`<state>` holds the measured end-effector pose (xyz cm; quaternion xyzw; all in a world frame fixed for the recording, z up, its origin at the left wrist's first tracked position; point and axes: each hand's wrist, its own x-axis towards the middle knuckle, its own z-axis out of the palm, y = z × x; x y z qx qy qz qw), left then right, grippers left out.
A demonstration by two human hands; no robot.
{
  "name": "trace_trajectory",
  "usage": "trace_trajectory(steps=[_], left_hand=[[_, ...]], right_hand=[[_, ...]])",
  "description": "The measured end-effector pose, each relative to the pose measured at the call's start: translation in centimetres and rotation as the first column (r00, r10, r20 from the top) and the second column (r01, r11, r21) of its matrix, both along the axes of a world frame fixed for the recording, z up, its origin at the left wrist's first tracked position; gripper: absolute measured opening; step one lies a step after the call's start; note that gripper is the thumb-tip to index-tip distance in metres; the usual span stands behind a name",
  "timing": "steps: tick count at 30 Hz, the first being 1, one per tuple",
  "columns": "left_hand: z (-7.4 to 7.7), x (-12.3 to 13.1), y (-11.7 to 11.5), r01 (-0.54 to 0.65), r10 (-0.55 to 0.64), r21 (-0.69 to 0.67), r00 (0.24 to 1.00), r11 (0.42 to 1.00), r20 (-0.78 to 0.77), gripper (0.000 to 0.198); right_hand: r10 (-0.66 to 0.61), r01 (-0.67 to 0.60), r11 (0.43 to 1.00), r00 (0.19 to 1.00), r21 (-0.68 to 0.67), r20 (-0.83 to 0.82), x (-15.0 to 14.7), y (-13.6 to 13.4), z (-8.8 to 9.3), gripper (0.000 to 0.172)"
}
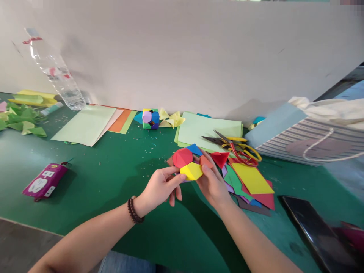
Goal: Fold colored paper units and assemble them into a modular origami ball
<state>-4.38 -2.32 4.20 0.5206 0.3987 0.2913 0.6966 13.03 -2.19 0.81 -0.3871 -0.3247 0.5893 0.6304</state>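
Note:
Between my two hands is a folded paper ball [182, 157] made of red, yellow, blue and orange faces, with gaps between some of them. My left hand [162, 184] pinches its lower left side, thumb on the yellow face. On the right side, my right hand [212, 184] grips it with the thumb at the yellow face's edge; some of its fingers are hidden behind the ball. A red folded paper piece [220, 159] shows just beyond my right hand. A smaller finished-looking paper ball [150, 119] rests on the green table [113, 178] near the wall.
Red-handled scissors [241, 153] and yellow-handled pliers [216, 141] lie on pale green sheets [210, 129]. Coloured paper [253, 178], a phone [309, 223] and a gift bag [321, 132] are at right. A plastic bottle [58, 72], green scraps [21, 117] and a purple packet [45, 181] are at left.

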Motion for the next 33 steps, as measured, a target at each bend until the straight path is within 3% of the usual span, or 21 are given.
trace_trajectory(steps=[8, 14, 19, 25, 29, 33], left_hand=[[-0.1, 0.0, -0.1, 0.008, 0.012, -0.116, 0.986, 0.993, 0.166, 0.035], [0.0, -0.1, -0.1, 0.026, 0.002, -0.127, 0.976, 0.992, 0.217, 0.037], [0.2, -0.4, 0.0, 0.031, -0.012, -0.123, 0.987, 0.992, 0.158, 0.039], [0.6, -0.8, -0.1, 0.229, -0.232, -0.060, 0.972, 0.972, -0.044, 0.031], [0.6, -0.6, -0.2, 0.293, -0.294, -0.036, 0.938, 0.956, -0.185, 0.028], [1.0, -0.6, 0.0, 0.283, -0.289, -0.058, 0.944, 0.957, -0.161, 0.026]], right_hand=[[0.003, -0.004, 0.999, 1.000, -0.035, -0.023, -0.4, -0.1, -0.3, 0.062], [0.032, -0.032, 0.999, 0.999, 0.001, -0.031, -0.5, -0.2, -0.6, 0.064], [0.135, -0.135, 0.991, 0.990, 0.006, 0.025, 0.4, -0.1, -0.3, 0.068], [0.329, -0.321, 0.943, 0.938, -0.083, 0.114, 2.7, 0.3, 0.7, 0.073], [0.312, -0.291, 0.947, 0.936, -0.138, 0.164, 3.0, 0.3, 0.7, 0.067], [0.264, -0.250, 0.963, 0.948, -0.097, 0.176, 2.6, 0.4, 0.3, 0.067]])
